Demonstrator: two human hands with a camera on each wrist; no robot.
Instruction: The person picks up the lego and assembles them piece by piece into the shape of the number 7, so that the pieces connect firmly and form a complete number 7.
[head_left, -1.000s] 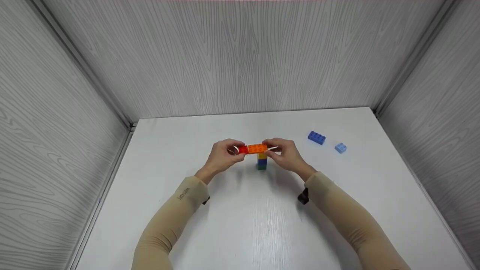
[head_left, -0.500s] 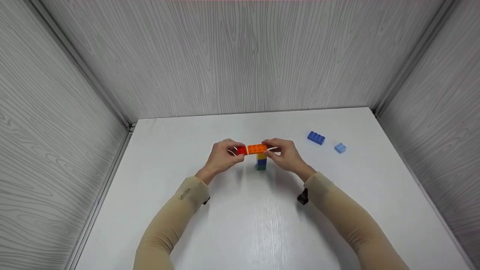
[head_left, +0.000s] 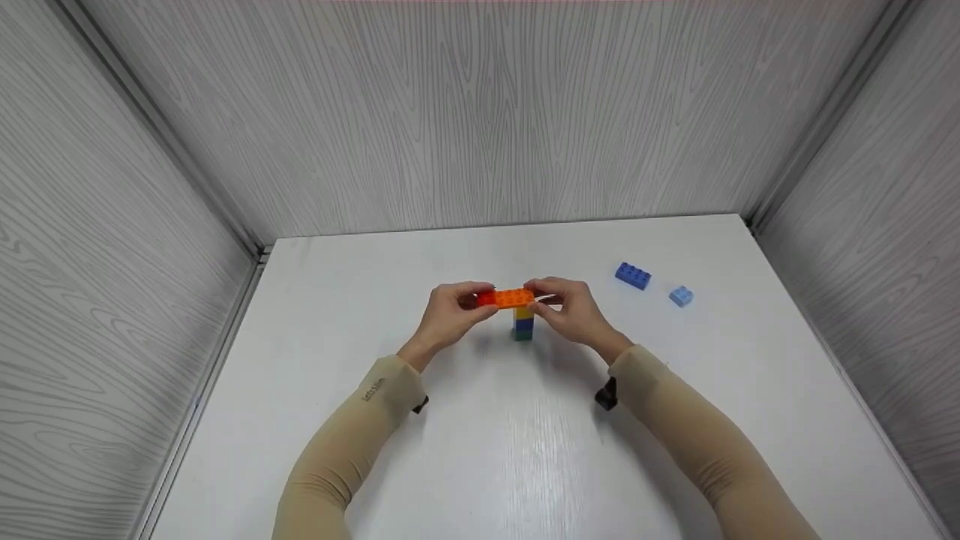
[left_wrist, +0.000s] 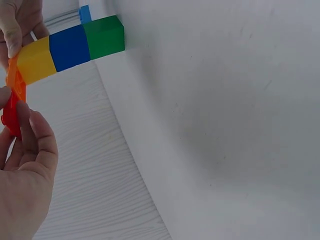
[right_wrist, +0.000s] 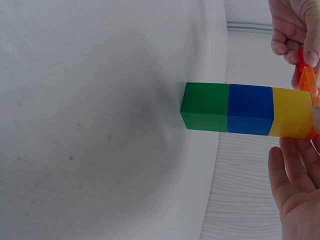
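A tower of green (right_wrist: 205, 106), blue (right_wrist: 250, 109) and yellow (right_wrist: 291, 112) blocks stands upright mid-table. Across its top lies a flat orange brick (head_left: 514, 298), its left end jutting past the tower. My right hand (head_left: 574, 309) pinches the right end of that orange brick between thumb and fingers. With my left hand (head_left: 450, 315) I pinch a small red brick (head_left: 487, 298) against the orange brick's left end, off the table. Fingers partly cover the red brick, so how the two join cannot be told.
A dark blue brick (head_left: 634, 275) and a smaller light blue brick (head_left: 681, 296) lie on the white table (head_left: 360, 285), right of the tower. Grey wood-grain panels (head_left: 480, 112) enclose the table at the back and both sides.
The left hand has shifted slightly right with the red brick, and the narrow gap seen half a second ago between red and orange has closed. My right hand holds its place.
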